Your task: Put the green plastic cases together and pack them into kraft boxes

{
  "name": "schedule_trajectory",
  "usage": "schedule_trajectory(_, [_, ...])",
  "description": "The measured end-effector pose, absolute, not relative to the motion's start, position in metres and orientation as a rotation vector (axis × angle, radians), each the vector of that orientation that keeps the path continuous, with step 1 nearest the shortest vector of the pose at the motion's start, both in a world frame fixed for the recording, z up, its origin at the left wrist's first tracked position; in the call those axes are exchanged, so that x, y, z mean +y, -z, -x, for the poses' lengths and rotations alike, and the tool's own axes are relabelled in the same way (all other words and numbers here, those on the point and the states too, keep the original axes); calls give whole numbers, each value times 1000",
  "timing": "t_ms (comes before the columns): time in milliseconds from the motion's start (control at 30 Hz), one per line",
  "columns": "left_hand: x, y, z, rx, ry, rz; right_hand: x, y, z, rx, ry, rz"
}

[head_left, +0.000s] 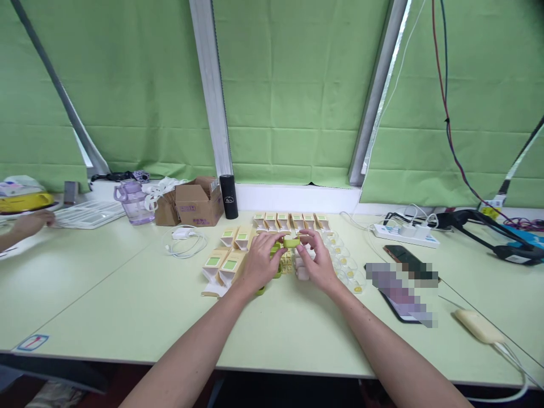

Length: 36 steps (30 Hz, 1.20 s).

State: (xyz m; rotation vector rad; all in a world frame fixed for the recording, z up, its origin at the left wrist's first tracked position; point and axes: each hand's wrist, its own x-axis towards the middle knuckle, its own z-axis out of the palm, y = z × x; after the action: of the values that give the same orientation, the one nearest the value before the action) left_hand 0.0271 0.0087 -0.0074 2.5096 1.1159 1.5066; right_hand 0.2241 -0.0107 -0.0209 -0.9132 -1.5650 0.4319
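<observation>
Between the fingertips of both hands is a small green case (pixel 291 242), raised over the middle of the table. My left hand (pixel 264 258) pinches it from the left, and my right hand (pixel 315 259) grips its right side. More green cases (pixel 260 290) lie partly hidden under my left hand. Left of it stand open cardboard boxes (pixel 229 266) with green labels, and a row of similar boxes (pixel 291 220) is behind. Small yellow pieces (pixel 287 263) lie between my hands. White pieces (pixel 303 273) and clear plastic trays (pixel 351 269) are beside my right hand.
Two phones (pixel 410 263) and a cream power bank (pixel 478 326) lie to the right, with a power strip (pixel 406 233) behind. A brown carton (pixel 199 201), a purple bottle (pixel 135 203) and a black cylinder (pixel 229 196) stand at the back left. Another person's hand (pixel 32 222) reaches in at far left.
</observation>
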Motion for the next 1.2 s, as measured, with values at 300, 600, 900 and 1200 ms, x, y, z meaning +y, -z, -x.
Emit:
schedule_trajectory(300, [10, 6, -28, 1182, -1459, -2258, -12, 19, -227, -1617, -438, 904])
schedule_trajectory(600, [13, 5, -30, 1174, -1416, -2122, -6, 22, -225, -1575, -526, 910])
schedule_trajectory(900, [9, 1, -30, 1114, -1378, -2156, -6, 18, -227, -1600, -514, 910])
schedule_trajectory(1200, [3, -4, -31, 1047, -1300, -2163, -1, 21, -227, -1507, -668, 790])
